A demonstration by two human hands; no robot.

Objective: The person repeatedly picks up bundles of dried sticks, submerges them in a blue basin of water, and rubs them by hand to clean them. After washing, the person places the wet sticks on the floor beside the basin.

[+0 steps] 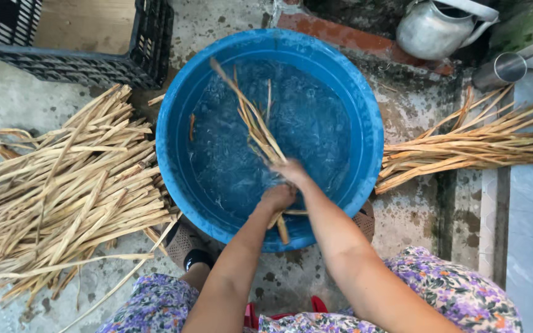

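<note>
**Both hands on a bundle of strips in the blue basin**

The left hand (277,197) is curled tight around the lower end of a small bundle of tan plant strips (254,123), just above the near rim of a round blue basin (365,105). The right hand (291,171) sits just beyond it on the same bundle, and seems closed around it too — though its fingers are partly hidden by the strips and the water. The bundle slants up and away to the left, most of its length lying over the rippled water in the basin, its short butt end poking out below the left hand.

A few loose strips float in the water beside it. On the concrete floor (279,283) left of the basin lies a large heap of dry strips (69,191); right of the basin lies a smaller, darker pile (470,148) — possibly wet. A black crate (149,49) stands at the upper left, a metal kettle (433,31) and a metal cup (501,69) at the upper right.
</note>
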